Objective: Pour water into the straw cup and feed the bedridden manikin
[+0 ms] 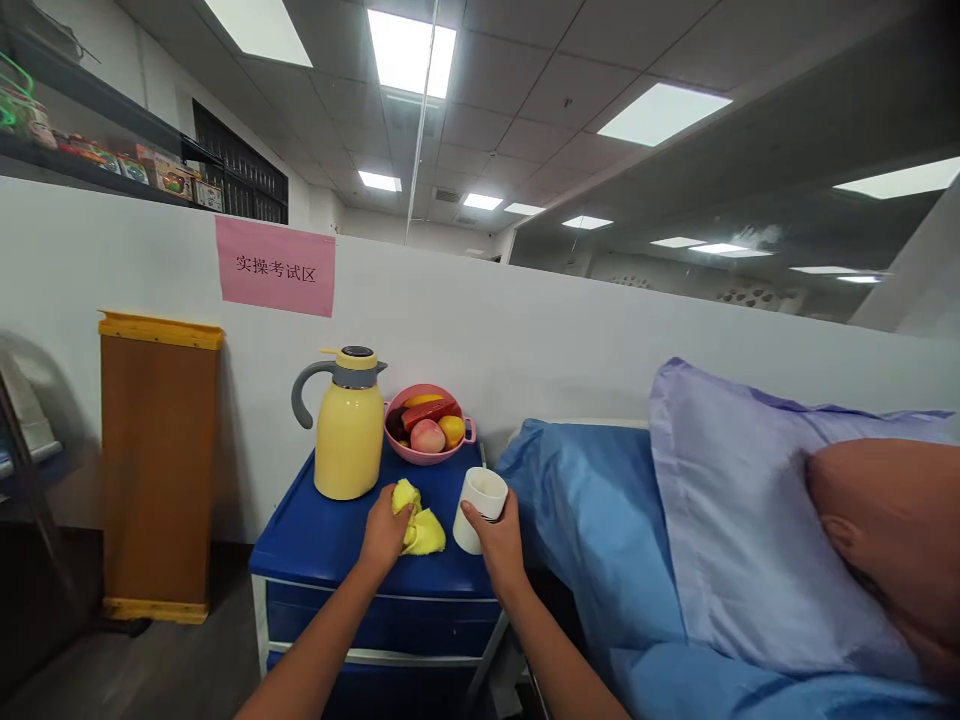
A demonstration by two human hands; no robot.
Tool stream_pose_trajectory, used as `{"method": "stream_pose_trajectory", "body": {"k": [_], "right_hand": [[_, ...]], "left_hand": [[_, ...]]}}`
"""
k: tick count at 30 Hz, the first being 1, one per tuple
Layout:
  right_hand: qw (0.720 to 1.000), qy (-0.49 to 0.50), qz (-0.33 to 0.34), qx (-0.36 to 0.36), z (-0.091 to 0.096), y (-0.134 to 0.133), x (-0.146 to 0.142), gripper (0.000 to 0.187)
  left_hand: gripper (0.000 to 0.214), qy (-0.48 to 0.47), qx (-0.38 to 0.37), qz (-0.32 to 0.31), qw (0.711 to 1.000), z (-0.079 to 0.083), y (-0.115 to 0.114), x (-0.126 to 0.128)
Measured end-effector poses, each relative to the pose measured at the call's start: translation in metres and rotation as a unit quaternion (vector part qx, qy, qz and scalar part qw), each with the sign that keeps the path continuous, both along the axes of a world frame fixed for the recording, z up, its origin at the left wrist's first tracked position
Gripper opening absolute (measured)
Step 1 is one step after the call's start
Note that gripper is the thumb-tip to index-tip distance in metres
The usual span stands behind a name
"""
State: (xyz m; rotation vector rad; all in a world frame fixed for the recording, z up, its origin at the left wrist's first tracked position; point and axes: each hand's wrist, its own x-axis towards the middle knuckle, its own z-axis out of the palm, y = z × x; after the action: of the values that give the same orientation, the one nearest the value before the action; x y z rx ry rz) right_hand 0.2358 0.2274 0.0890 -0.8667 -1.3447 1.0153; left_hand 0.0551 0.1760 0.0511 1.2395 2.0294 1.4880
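Note:
My left hand (386,527) is closed on a crumpled yellow cloth (424,533), whose loose end rests on the blue top of a bedside cabinet (337,540). To its right, my right hand (498,528) grips a white cup (471,510) from the side, thumb in front; it looks like several stacked paper cups, slightly tilted. Behind my left hand stands a yellow thermos jug (349,435) with a grey handle. A pink basket (426,459) of fruit, with a peach-like one (427,437) in front, sits at the back of the cabinet top.
Right of the cabinet is a bed with a blue pillow (592,510), a lilac pillow (720,500) and a manikin's head (892,520). A brown board (160,470) leans on the white partition (480,330) at left. A pink paper sign (275,266) hangs above.

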Motion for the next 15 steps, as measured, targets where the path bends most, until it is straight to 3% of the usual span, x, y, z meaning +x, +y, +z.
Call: {"method": "stream_pose_trajectory", "body": {"k": [7,15], "right_hand": [[0.999,-0.002,-0.022,0.023,-0.021,0.034,-0.019,0.075],[0.999,0.029,0.0,0.029,-0.023,0.045,-0.02,0.076]], "left_hand": [[0.047,0.069,0.039,-0.06,0.995,-0.01,0.036,-0.018],[0.048,0.102,0.051,-0.044,0.993,-0.014,0.046,-0.026]]}}
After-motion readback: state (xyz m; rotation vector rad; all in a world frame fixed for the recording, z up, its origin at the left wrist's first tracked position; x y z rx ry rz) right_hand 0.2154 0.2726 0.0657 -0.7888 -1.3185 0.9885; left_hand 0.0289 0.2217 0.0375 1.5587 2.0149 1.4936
